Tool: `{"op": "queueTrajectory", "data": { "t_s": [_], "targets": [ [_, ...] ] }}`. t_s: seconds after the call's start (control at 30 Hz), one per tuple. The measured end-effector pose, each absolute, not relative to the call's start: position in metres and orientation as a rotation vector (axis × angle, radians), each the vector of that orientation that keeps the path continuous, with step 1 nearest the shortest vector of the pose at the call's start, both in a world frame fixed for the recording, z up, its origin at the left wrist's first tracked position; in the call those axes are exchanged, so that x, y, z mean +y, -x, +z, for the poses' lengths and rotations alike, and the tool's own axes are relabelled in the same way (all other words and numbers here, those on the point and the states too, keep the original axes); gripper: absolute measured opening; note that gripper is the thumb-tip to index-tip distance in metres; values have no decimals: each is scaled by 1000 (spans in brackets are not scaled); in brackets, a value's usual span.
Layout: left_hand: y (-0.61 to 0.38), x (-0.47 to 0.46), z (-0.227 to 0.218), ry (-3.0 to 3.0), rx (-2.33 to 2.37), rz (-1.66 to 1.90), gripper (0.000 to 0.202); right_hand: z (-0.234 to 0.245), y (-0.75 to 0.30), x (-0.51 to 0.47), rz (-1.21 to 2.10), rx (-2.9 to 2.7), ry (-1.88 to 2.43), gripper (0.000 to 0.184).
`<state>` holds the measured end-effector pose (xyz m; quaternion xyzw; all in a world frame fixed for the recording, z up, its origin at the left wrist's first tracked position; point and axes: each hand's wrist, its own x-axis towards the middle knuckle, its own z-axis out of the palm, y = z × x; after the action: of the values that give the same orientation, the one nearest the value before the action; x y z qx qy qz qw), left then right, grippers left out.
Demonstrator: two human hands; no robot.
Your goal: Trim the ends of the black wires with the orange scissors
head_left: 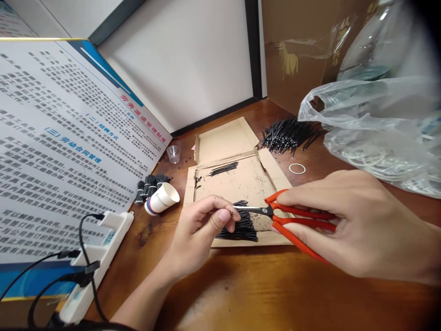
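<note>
My right hand (358,220) grips a pair of scissors (292,214) with red-orange handles. Their blades point left and reach the fingertips of my left hand (206,225). That hand is closed in a pinch; what sits between its thumb and fingers is too small to make out. Beneath both hands lies an opened cardboard box (237,184) used as a flat tray. A thick pile of black thin strips (244,227) rests in its near part, partly covered by my left hand. A smaller row of black strips (223,168) lies farther back, among scattered dark bits.
A large heap of black strips (287,133) and a white rubber band (296,168) lie behind right, beside a clear plastic bag (372,133). On the left are a tipped paper cup (163,198), banded black bundles (149,187), a clear cup (174,154) and a power strip (99,266).
</note>
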<state>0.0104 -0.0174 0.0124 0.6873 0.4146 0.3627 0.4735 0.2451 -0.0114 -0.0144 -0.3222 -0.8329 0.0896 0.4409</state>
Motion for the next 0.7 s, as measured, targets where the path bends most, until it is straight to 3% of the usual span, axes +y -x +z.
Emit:
{"op": "queueTrajectory", "data": {
  "t_s": [0.3,0.7],
  "targets": [
    [-12,-18,13,-1638,983,904,22,-18,-244,-12,240,-2119,811,13],
    [-14,-19,13,-1537,968,922,22,-14,-244,-13,221,-2099,805,20]
  ]
}}
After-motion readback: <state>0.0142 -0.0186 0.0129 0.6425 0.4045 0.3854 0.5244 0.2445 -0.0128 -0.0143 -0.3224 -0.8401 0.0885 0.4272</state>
